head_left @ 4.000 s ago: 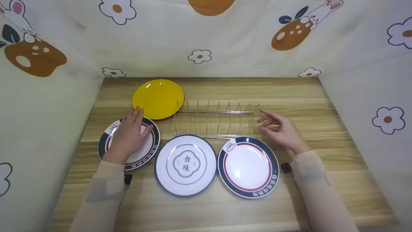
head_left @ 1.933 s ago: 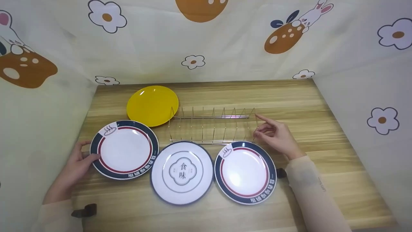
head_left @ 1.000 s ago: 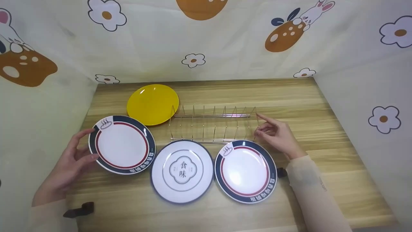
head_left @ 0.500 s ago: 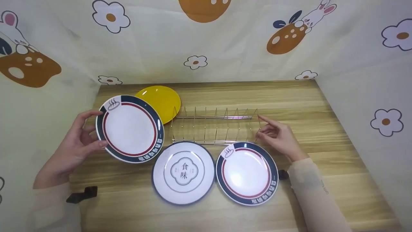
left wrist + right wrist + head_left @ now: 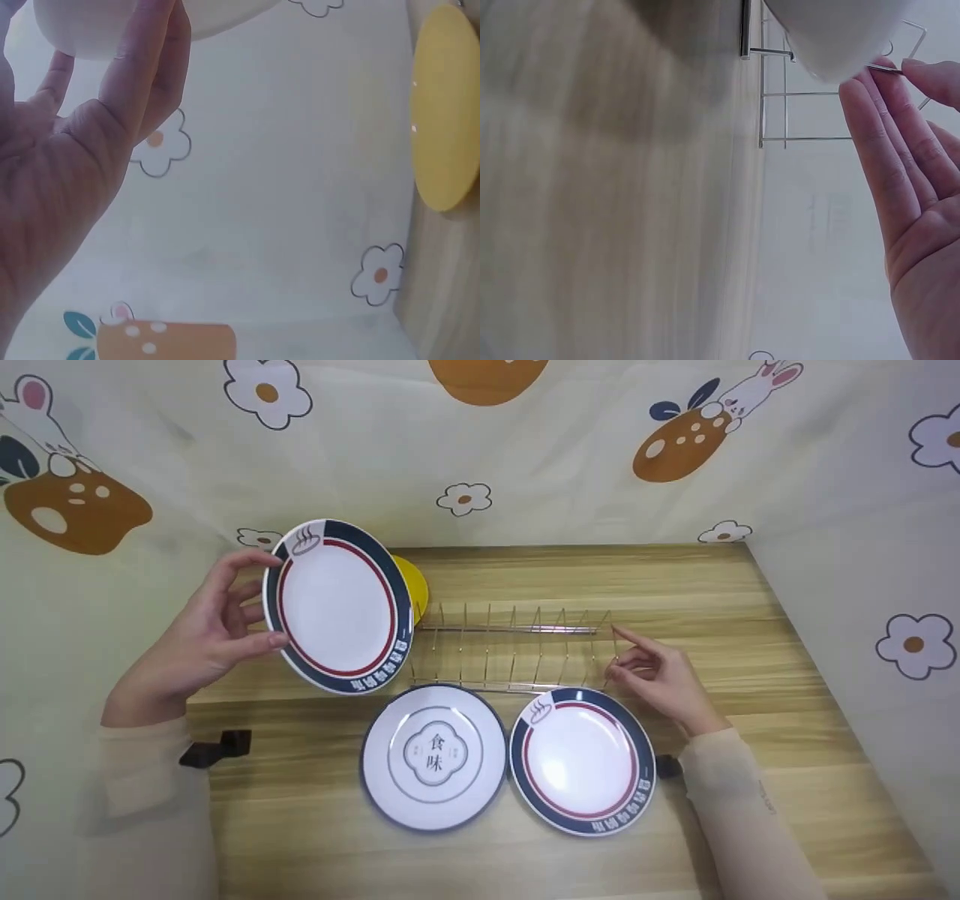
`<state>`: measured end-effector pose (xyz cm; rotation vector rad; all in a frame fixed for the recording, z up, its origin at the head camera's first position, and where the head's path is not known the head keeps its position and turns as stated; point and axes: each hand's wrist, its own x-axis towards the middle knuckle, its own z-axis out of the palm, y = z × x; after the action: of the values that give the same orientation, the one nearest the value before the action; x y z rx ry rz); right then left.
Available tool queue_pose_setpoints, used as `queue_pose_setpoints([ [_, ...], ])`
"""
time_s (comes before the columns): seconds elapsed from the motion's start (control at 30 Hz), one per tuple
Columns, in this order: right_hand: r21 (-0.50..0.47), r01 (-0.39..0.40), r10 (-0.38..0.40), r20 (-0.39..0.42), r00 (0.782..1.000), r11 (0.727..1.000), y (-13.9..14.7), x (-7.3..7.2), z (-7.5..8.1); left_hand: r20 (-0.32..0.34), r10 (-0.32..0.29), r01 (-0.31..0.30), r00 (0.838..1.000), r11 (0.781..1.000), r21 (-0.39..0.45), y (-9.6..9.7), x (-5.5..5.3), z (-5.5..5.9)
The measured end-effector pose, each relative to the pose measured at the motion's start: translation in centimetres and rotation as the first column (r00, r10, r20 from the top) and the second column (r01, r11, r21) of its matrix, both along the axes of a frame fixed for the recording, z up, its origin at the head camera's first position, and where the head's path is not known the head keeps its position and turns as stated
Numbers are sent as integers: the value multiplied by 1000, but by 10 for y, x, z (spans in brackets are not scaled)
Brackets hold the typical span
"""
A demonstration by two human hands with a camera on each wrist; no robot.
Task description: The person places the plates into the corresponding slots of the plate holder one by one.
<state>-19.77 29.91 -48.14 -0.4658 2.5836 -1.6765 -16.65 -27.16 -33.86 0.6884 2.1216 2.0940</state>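
My left hand [image 5: 199, 641] grips the left rim of a white plate with a dark blue band and red ring [image 5: 337, 607], thumb on the front. The plate is raised and tilted, and it hides most of a yellow plate [image 5: 417, 592]. Its pale underside shows above the fingers in the left wrist view. A wire dish rack [image 5: 510, 629] stands mid-table, its slots holding nothing. At the rack's right end, my right hand [image 5: 664, 679] pinches the end wire between thumb and fingers, as the right wrist view confirms.
In front of the rack lie a white plate with a grey-blue rim and central characters [image 5: 433, 802] and a second dark-banded plate [image 5: 581, 757], side by side. Patterned cloth [image 5: 570, 472] walls the wooden table [image 5: 645, 577] at the back and sides.
My left hand took the banded plate by its left rim, lifted it off the table and brought it up and right over the yellow plate, tilting it. My right hand stays at the rack's end.
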Motion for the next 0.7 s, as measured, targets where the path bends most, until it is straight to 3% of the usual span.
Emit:
queue_pose_setpoints([
  [0.17,11,0,0,-11,1000,1000,0,1,2,-16,-7,5,1000,996,-93,16,-13,7],
  [0.37,10,3,-3,13,1000,1000,0,1,3,-33,5,-12,999,980,-200,34,-26,7],
  [0.53,6,10,-10,24,1000,1000,0,1,1,-16,32,-35,999,967,-251,44,-30,5],
  [0.7,-10,6,-6,24,1000,1000,0,1,0,-3,49,-48,999,961,-272,44,-28,11],
])
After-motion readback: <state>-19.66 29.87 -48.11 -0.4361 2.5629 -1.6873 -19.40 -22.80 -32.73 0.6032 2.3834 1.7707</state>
